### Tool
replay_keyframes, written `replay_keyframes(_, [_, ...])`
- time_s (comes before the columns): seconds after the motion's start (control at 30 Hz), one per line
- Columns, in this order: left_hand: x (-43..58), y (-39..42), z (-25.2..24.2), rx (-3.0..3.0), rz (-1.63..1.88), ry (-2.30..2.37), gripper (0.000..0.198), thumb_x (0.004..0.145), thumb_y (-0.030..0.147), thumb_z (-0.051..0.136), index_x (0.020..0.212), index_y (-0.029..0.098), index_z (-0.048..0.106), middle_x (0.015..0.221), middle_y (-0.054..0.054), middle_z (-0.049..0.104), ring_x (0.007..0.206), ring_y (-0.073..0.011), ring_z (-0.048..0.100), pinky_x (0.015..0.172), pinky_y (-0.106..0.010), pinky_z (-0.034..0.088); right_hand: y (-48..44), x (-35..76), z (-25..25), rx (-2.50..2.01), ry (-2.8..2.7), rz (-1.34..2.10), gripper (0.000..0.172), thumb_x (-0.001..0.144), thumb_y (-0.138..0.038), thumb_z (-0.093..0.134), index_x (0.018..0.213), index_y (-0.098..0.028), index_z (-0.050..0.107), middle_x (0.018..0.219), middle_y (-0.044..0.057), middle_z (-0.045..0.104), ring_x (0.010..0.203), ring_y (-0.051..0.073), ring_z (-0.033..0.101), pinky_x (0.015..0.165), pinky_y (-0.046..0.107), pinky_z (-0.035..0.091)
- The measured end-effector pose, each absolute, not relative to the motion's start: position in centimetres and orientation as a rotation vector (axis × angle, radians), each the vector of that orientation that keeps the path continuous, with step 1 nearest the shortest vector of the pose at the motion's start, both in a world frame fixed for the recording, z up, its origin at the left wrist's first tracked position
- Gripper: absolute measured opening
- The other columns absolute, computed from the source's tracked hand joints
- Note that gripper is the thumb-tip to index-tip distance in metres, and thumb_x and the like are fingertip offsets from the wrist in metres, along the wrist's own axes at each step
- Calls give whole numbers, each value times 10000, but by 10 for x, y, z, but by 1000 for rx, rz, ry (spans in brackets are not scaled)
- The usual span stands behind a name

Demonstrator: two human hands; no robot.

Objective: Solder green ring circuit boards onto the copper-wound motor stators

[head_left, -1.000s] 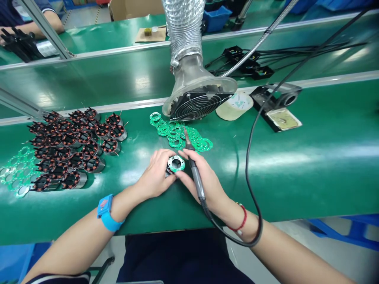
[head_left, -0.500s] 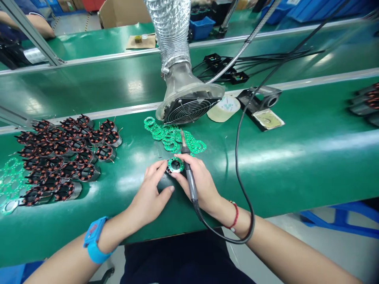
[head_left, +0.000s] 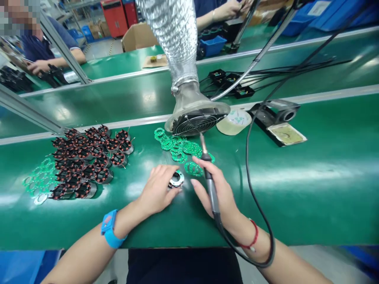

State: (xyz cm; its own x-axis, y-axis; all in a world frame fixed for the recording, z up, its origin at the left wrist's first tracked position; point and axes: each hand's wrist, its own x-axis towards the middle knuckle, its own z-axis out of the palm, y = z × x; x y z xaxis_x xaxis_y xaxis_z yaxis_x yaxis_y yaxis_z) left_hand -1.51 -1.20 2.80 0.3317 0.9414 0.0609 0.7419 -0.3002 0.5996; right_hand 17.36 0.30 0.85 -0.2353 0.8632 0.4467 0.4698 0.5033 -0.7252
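My left hand [head_left: 158, 191] is closed around a small motor stator [head_left: 177, 179] standing on the green bench. A ring-shaped circuit board, pale with glare, lies on its top; my fingers hide its left side. To the right, my right hand [head_left: 219, 187] holds a soldering iron [head_left: 211, 181] against the palm, tip pointing up and away. The thumb and index finger of that hand are spread, apart from the stator. Just beyond my hands lies a pile of green ring boards [head_left: 177, 146], with a few more rings [head_left: 194, 169] near my right fingertips.
Several wound stators [head_left: 89, 157] stand at the left beside more green rings [head_left: 41, 175]. A fume extractor hood [head_left: 198, 114] hangs over the pile. Behind are a tape roll [head_left: 233, 122] and an iron stand with sponge [head_left: 286, 134]. The iron's cable [head_left: 248, 177] loops right. Co-workers sit opposite.
My right hand has drawn away from the stator to the right, carrying the soldering iron. My left hand stays on the stator and now covers more of its left side. The camera view has shifted.
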Motion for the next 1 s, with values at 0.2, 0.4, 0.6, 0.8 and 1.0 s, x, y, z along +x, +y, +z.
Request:
replay_keyframes(0.2, [-60, 63, 76, 2093, 753, 1986, 425, 771, 272, 656, 1145, 153, 493, 1133, -120, 585, 1089, -265, 533, 967, -426, 417, 14, 193, 6, -1121, -1648, 461, 457, 845, -193, 564, 1285, -238, 452, 1200, 110, 614, 1059, 259, 601, 926, 492, 489])
replay_keyframes(0.4, [-87, 183, 79, 1897, 452, 2391, 469, 808, 330, 624, 1199, 126, 466, 1247, -147, 563, 1153, -247, 525, 970, -341, 408, 30, 202, 7, -1114, -1632, 285, 444, 840, -187, 552, 1274, -236, 473, 1117, 100, 642, 985, 259, 613, 842, 471, 523])
replay_keyframes(0.6, [-101, 219, 68, 1781, 237, 2470, 435, 794, 278, 614, 1158, 66, 502, 1181, -224, 589, 1111, -286, 566, 903, -345, 440, 42, 208, 10, -1103, -1609, 189, 409, 860, -141, 517, 1255, -232, 468, 1068, 92, 655, 942, 241, 621, 813, 447, 531])
replay_keyframes(0.8, [-120, 169, 100, 1966, 116, 2406, 468, 835, 370, 536, 1223, 110, 496, 1246, -169, 549, 1167, -280, 509, 981, -372, 400, 36, 209, 15, -1051, -1616, 267, 375, 857, -156, 524, 1222, -234, 500, 1007, 80, 687, 891, 233, 641, 780, 423, 525])
replay_keyframes(1.0, [-124, 59, 85, 2168, -189, 2355, 325, 836, 456, 501, 877, 185, 676, 1000, -118, 612, 1029, -309, 528, 918, -466, 429, 25, 207, 21, -1042, -1610, 326, 302, 890, -191, 516, 1187, -248, 519, 850, 33, 731, 783, 211, 677, 737, 385, 519])
